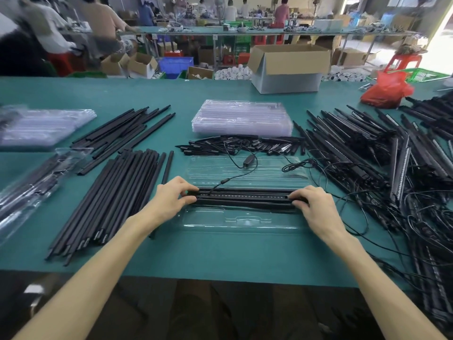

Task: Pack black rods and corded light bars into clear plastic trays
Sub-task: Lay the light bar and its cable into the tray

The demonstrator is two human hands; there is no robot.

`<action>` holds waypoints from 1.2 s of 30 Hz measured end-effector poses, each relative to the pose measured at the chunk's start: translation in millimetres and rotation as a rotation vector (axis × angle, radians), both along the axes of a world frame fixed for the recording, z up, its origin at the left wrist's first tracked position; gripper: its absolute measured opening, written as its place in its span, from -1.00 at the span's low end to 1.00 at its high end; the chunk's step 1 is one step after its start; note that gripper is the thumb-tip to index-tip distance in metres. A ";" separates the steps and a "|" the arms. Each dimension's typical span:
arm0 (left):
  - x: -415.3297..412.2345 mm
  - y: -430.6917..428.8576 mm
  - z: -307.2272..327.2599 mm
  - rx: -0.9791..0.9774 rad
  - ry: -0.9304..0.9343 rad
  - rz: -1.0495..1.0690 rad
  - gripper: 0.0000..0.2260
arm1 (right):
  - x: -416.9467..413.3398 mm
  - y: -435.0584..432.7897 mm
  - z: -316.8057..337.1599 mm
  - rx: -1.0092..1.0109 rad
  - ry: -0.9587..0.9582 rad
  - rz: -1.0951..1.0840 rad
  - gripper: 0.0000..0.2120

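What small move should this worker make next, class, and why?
Probably press the light bar down until it seats in the clear tray. The left hand and right hand each pinch one end of it across the tray's middle. Its cord lies loose over the tray's far half, so tucking that in would come after.

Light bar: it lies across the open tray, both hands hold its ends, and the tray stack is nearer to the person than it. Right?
No. In the head view the tray stack lies farther away than the light bar, beyond the open tray. The left hand and right hand do hold its ends.
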State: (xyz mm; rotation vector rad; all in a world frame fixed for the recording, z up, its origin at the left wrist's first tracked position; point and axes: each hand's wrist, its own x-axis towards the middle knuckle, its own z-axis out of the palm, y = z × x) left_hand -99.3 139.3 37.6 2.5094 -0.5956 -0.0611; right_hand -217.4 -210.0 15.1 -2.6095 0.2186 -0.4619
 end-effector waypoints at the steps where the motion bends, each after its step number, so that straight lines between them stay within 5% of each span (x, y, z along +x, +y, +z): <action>1: 0.5 -0.9 -0.2 -0.007 -0.001 0.003 -0.75 | -0.1 0.4 -0.6 -0.001 -0.020 -0.002 -0.87; 8: 1.5 4.2 -0.3 -0.114 0.010 0.037 -0.71 | -0.8 0.3 -2.8 0.041 -0.084 0.032 -0.86; 17: -0.3 2.5 -1.5 -0.005 -0.038 -0.059 -0.69 | -0.4 8.7 5.5 0.068 -0.211 -0.004 -0.85; 26: 6.7 -4.6 2.9 -0.449 -0.097 -0.019 -0.87 | 5.4 7.7 29.4 0.278 -0.318 0.005 -0.88; 33: 11.2 -7.3 -5.8 -0.406 0.074 -0.023 -0.90 | 6.1 2.4 20.2 0.330 -0.173 0.005 -0.88; 36: 11.3 -7.7 -5.9 -0.568 0.120 0.027 -0.89 | 2.2 3.0 15.3 0.327 -0.134 0.012 -0.88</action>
